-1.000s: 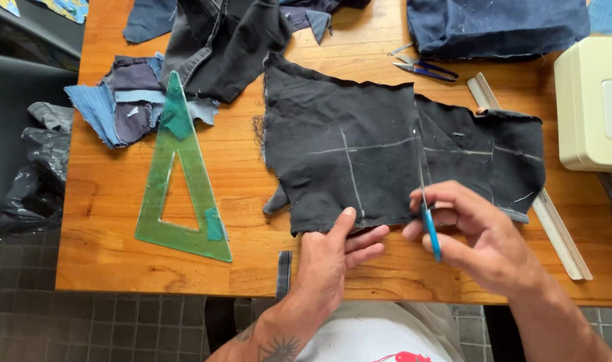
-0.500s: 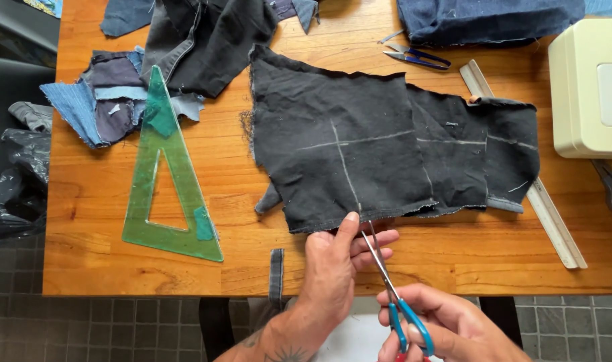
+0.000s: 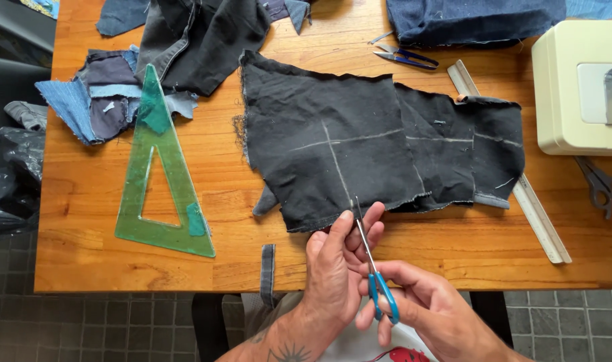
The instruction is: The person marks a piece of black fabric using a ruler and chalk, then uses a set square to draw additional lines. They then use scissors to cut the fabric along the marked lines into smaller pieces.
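A dark denim piece [image 3: 359,144] with pale chalk lines lies spread on the wooden table [image 3: 453,241]. My left hand [image 3: 336,265] pinches its near edge beside a chalk line. My right hand [image 3: 423,312] holds blue-handled scissors [image 3: 373,265]. Their blades point away from me and meet the fabric's near edge at the chalk line, just by my left fingers.
A green transparent set square [image 3: 159,171] lies to the left, with denim scraps [image 3: 94,100] behind it. A ruler [image 3: 520,181] runs under the fabric's right end. Small snips [image 3: 403,57], a cream sewing machine [image 3: 577,87] and grey shears [image 3: 601,184] sit on the right. A denim strip [image 3: 268,265] hangs over the near edge.
My right hand drew back from the fabric's right part to the table's near edge and now holds scissors at the chalk line. My left hand stayed on the fabric edge.
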